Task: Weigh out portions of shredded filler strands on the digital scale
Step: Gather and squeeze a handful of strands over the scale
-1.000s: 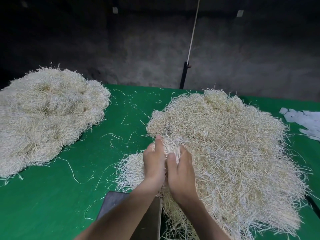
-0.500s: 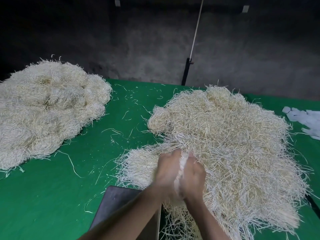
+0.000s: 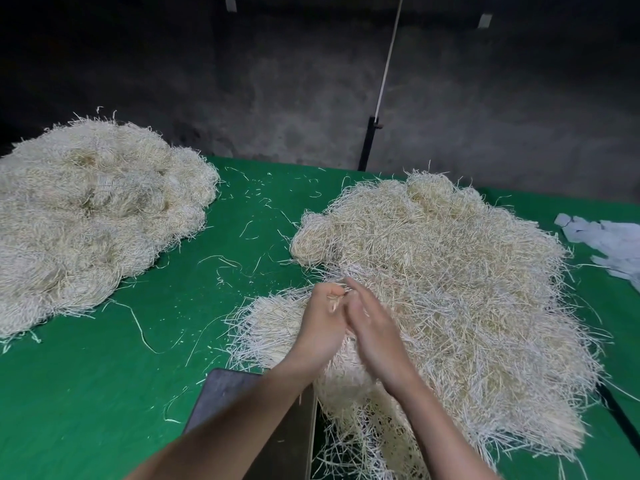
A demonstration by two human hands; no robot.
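"At the near-left edge of the big heap (image 3: pixel 450 289), what are your hands doing?"

"Gathering a portion, I'd judge. The weighing itself is not yet begun. My left hand (image 3: pixel 323 320) is curled, thumb and fingers pinching a small tuft of strands (image 3: pixel 335 301) that pokes out by the knuckles. My right hand (image 3: pixel 372 327) lies against it with fingers that look straight, wrapped round nothing I can see. It is blurred, so I won't swear to the fingertips."

"And the scale?"

"Probably the dark slab (image 3: pixel 225 400) just near-left of the heap, under my left forearm. No display or digits show, my arm covers much of it and the frame cuts its near end — so I cannot tell whether it is the scale's pan."

"What does the next move call for?"

"Drawing the tuft clear of the heap without dragging a tangle along, setting it on the slab, then adding or picking off small pinches. These strands are light and cling together."

"Anything else hard to read?"

"How much sits under my 2 palms is hidden. A flatter clump (image 3: pixel 270 323) touches the heap's near-left side — a set-aside portion or just spill, I can't say. Another heap (image 3: pixel 86 220) lies well left of the big heap across the green cloth (image 3: pixel 104 393), and white scraps (image 3: pixel 609 240) lie to the heap's right. The frame cuts off both."
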